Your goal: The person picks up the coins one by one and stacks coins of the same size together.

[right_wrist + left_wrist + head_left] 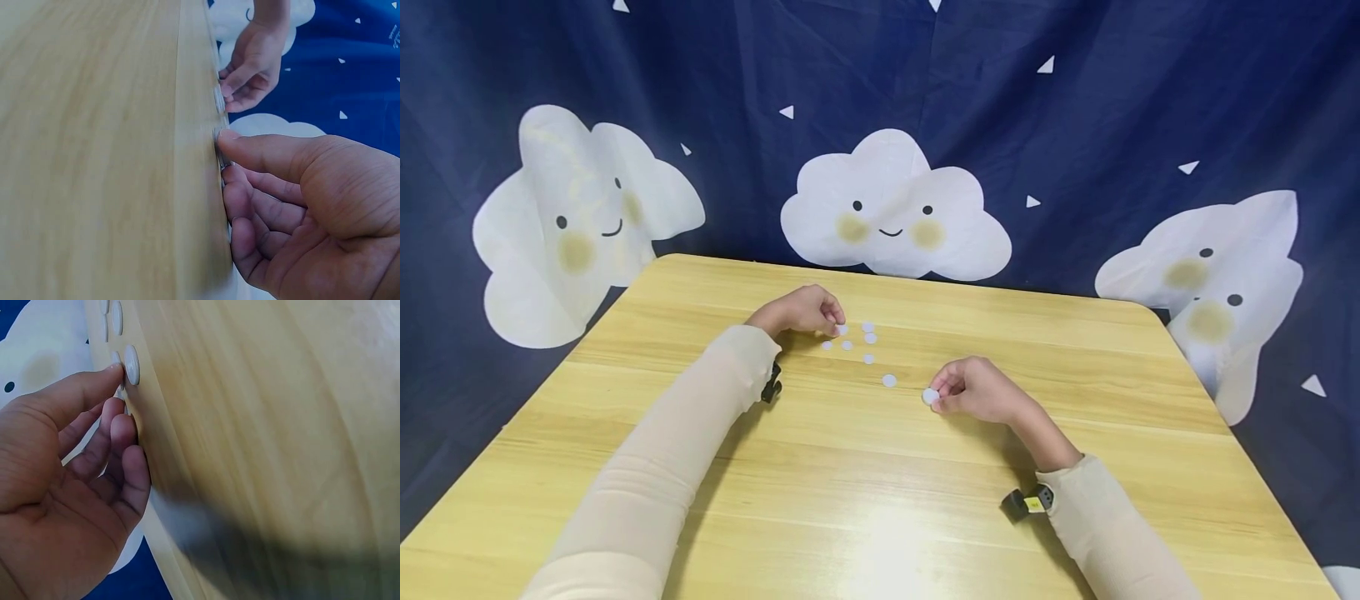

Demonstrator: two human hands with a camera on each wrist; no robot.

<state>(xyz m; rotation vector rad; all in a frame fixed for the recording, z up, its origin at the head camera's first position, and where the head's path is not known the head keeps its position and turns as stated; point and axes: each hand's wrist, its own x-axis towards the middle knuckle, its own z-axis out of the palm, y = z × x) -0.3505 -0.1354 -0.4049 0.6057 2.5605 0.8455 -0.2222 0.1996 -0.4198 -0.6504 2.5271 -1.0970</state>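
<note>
Several small round white discs lie in a loose group on the table, among them one disc (pixel 889 381) nearest the right hand. My left hand (pixel 808 310) is at the group's far left, thumb and fingers pinching a white disc (pixel 842 330) at the tabletop. In the left wrist view another disc (pixel 132 365) lies just beside the thumb tip. To the right of the group, my right hand (pixel 981 389) pinches a second white disc (pixel 930 396) by its edge, low over the wood. The right wrist view shows that disc edge-on, partly hidden by the thumb.
The light wooden table (pixel 820 500) stands against a dark blue curtain (pixel 737 50) printed with white clouds. Each wrist wears a small black device; the right one (pixel 1028 504) sits close to the tabletop.
</note>
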